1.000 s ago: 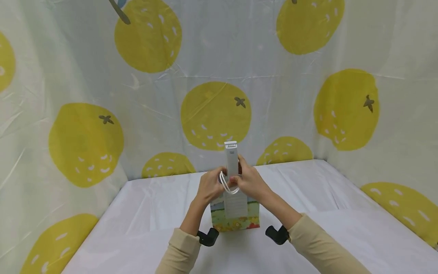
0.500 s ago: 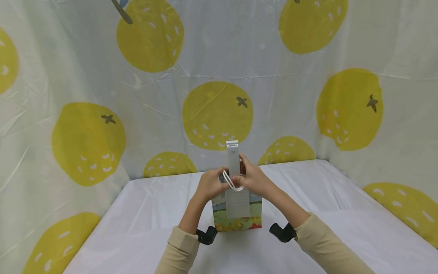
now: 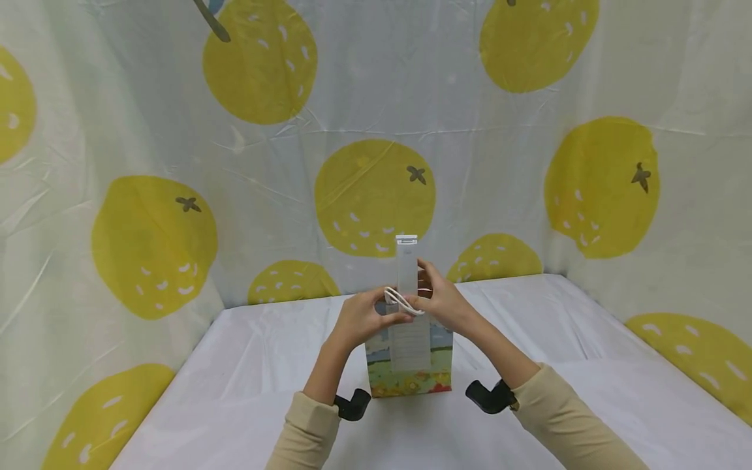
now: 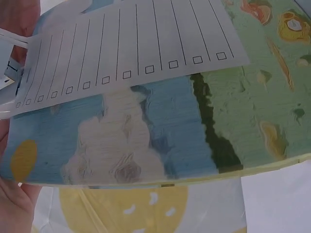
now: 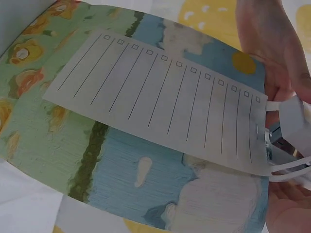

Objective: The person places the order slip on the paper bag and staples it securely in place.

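Note:
A painted paper bag (image 3: 382, 382) with a landscape print hangs between both hands, its mouth toward them. On its front lies a lined checklist sheet (image 3: 410, 346), shown large in the right wrist view (image 5: 160, 97). My left hand (image 3: 361, 316) pinches the bag's top edge, thumb in front. Upright above the bag is a slim white stapler (image 3: 407, 267), which my right hand (image 3: 446, 303) grips with the thumb in front. Its metal part (image 5: 282, 138) is right at the bag's top edge in the right wrist view. A white cord handle (image 3: 405, 301) loops in front of the hands.
Below and around the bag spreads a table (image 3: 264, 385) covered in white cloth. A curtain (image 3: 470, 150) printed with yellow fruit encloses the back and sides. Black wrist mounts (image 3: 354, 405) sit at both cuffs.
The stapler has risen slightly and shifted right along with the right hand. The cord loop has tipped flatter and higher. The left hand still holds the bag's top.

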Motion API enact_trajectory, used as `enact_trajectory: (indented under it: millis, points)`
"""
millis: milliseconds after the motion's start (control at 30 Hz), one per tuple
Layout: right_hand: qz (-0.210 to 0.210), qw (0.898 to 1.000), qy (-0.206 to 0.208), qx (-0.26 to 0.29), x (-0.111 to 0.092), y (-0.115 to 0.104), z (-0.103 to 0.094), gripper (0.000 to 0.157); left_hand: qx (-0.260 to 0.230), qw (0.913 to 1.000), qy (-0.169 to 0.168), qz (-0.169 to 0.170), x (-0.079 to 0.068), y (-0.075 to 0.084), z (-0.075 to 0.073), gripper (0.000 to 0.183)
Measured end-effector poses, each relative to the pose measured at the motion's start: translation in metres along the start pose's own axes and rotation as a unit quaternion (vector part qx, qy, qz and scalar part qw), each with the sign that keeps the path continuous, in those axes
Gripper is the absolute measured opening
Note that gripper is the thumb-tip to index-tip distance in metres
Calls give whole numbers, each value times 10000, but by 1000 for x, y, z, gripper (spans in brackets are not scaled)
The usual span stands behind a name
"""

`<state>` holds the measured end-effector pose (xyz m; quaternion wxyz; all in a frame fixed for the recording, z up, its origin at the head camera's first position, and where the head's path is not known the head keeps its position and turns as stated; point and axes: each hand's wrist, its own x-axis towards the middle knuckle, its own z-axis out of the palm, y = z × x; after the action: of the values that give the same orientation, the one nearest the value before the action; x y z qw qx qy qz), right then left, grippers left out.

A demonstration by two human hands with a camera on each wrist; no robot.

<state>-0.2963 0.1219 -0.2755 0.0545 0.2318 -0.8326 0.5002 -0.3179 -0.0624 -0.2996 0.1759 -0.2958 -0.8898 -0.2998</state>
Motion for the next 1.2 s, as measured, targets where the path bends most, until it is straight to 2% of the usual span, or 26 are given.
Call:
enact_trajectory:
  millis: [167,267,367,467,567,767,1033,1133,1200]
  points:
    - [-11,9996,154,254,-1,0,-2,75,-336,9992,-92,-172,-3,-6,1,36]
    - [-79,9986,274,435,-1,0,-2,71,-543,9983,-132,-155,-4,-10,2,37]
    - [-102,9974,392,589,-1,1,-3,70,-717,9974,-7,78,-5,-15,3,34]
    - [-58,9963,563,647,-1,1,-5,70,-868,9954,189,360,-6,-19,3,23]
    - [-53,9939,742,817,-1,0,-7,69,-986,9933,359,481,-8,-22,4,16]
    - [-8,9874,1155,1078,1,-1,-7,67,-1355,9888,542,324,-12,-25,7,19]
    - [-208,9782,1654,1235,0,-1,-12,78,-1760,9815,720,211,-15,-30,9,19]
    - [-311,9752,1880,1124,-2,1,-15,83,-1790,9810,739,119,-17,-27,7,20]
    - [-316,9729,2025,1069,-4,5,-18,85,-1788,9809,757,102,-20,-19,2,20]
